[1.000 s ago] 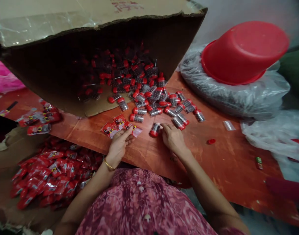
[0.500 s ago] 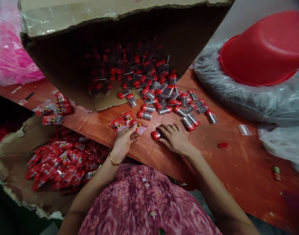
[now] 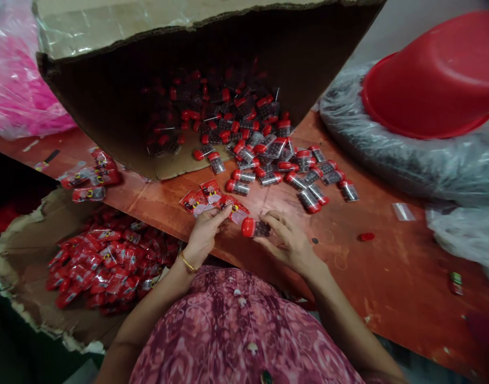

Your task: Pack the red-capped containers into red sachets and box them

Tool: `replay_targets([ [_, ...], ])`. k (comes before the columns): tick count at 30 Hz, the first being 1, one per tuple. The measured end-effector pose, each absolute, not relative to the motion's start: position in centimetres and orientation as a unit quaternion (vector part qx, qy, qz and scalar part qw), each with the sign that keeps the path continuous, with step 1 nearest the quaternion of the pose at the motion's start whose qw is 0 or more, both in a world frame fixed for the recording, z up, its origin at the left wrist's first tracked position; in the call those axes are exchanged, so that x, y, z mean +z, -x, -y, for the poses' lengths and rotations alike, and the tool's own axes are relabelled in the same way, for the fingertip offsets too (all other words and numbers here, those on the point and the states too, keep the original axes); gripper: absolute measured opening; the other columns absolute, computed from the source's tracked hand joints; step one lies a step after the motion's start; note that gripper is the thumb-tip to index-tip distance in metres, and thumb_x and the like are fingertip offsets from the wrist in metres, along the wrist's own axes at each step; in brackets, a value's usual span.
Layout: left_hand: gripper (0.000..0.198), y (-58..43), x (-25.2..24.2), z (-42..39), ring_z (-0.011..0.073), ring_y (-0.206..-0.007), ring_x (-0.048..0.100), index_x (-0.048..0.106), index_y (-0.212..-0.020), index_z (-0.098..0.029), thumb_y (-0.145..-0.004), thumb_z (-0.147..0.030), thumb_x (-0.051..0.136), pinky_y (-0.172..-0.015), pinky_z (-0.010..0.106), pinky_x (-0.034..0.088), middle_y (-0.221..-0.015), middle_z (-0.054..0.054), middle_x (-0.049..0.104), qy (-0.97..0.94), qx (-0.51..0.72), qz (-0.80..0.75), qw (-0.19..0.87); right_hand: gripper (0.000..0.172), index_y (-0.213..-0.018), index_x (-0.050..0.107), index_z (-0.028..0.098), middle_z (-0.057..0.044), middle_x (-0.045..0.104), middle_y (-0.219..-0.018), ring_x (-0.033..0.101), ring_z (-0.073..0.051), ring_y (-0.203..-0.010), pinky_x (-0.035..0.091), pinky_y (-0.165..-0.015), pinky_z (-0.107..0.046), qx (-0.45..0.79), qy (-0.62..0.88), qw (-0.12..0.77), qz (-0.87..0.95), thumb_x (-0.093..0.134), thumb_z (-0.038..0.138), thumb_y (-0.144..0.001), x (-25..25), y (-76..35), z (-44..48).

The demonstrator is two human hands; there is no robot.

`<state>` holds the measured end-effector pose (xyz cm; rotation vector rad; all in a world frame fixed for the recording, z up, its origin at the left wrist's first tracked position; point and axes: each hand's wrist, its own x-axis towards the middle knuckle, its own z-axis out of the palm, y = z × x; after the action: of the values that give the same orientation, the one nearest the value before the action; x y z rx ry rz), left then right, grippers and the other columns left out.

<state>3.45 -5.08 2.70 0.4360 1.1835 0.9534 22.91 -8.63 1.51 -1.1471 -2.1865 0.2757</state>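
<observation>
**Red-capped vial [image 3: 255,228] held beside a packet [image 3: 235,211]**

At the table's [image 3: 388,266] near edge, the right hand [image 3: 290,242] pinches the vial. The left hand [image 3: 204,234] grips the red packet just left of it. Farther back, more vials [image 3: 268,154] spill from a tipped cardboard box [image 3: 108,106].

A worn reddish-brown wooden surface [image 3: 388,266] carries a cardboard box [image 3: 108,106] tipped on its side, with red-capped vials [image 3: 268,160] spilling from its mouth. Just in front lies a small fan of printed sachets [image 3: 200,198]. Filled packets [image 3: 88,176] sit by the left edge. To the right lie a loose red cap [image 3: 366,236], a small clear bag [image 3: 403,212] and a plastic-wrapped bundle [image 3: 408,160].
</observation>
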Motion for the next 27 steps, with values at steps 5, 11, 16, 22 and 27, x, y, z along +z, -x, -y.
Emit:
replay_targets([
  [5, 0.046, -3.3, 3.1, 5.0, 0.0103, -0.05, 0.055, 0.063, -0.055, -0.014, -0.036, -0.051, 0.083, -0.053, 0.022, 0.043, -0.053, -0.001, 0.062, -0.227, 0.436, -0.527, 0.693, 0.034, -0.118, 0.051, 0.019, -0.011, 0.059, -0.1, 0.06, -0.021, -0.09, 0.054, -0.075, -0.036, 0.092, 0.456, 0.321, 0.825, 0.055, 0.029, -0.086, 1.5, -22.3, 8.6],
  [11, 0.04, -3.0, 2.3, 5.3, 0.0115, -0.053, 0.054, 0.064, -0.054, -0.015, -0.047, -0.05, 0.08, -0.053, 0.022, 0.042, -0.052, 0.0, 0.061, -0.29, 0.442, -0.537, 0.658, 0.033, -0.117, 0.052, 0.02, -0.011, 0.059, -0.1, 0.06, -0.022, -0.091, 0.054, -0.078, -0.038, 0.092, 0.466, 0.333, 0.815, 0.056, 0.028, -0.085, 1.6, -21.8, 8.9],
  [16, 0.033, -3.2, 2.0, 5.6, 0.0111, -0.053, 0.053, 0.066, -0.055, -0.015, -0.055, -0.046, 0.077, -0.053, 0.022, 0.041, -0.054, -0.001, 0.062, -0.326, 0.443, -0.537, 0.64, 0.034, -0.116, 0.052, 0.02, -0.011, 0.06, -0.1, 0.061, -0.022, -0.09, 0.054, -0.077, -0.038, 0.084, 0.483, 0.341, 0.802, 0.057, 0.028, -0.084, 1.3, -21.5, 9.0],
  [22, 0.033, -4.1, 2.0, 5.9, 0.0102, -0.055, 0.055, 0.068, -0.063, -0.015, -0.05, -0.042, 0.081, -0.059, 0.022, 0.044, -0.061, 0.0, 0.066, -0.301, 0.475, -0.493, 0.664, 0.034, -0.114, 0.055, 0.022, -0.009, 0.062, -0.097, 0.061, -0.021, -0.085, 0.053, -0.074, -0.035, 0.104, 0.517, 0.388, 0.756, 0.06, 0.03, -0.082, 1.0, -20.2, 9.4],
  [27, 0.038, -4.9, 2.5, 6.2, 0.0115, -0.061, 0.06, 0.069, -0.066, -0.014, -0.044, -0.04, 0.084, -0.065, 0.023, 0.048, -0.067, 0.002, 0.069, -0.244, 0.487, -0.475, 0.691, 0.029, -0.109, 0.057, 0.021, -0.008, 0.061, -0.091, 0.059, -0.019, -0.076, 0.052, -0.065, -0.032, 0.108, 0.543, 0.429, 0.714, 0.061, 0.029, -0.081, 0.9, -19.0, 9.0],
])
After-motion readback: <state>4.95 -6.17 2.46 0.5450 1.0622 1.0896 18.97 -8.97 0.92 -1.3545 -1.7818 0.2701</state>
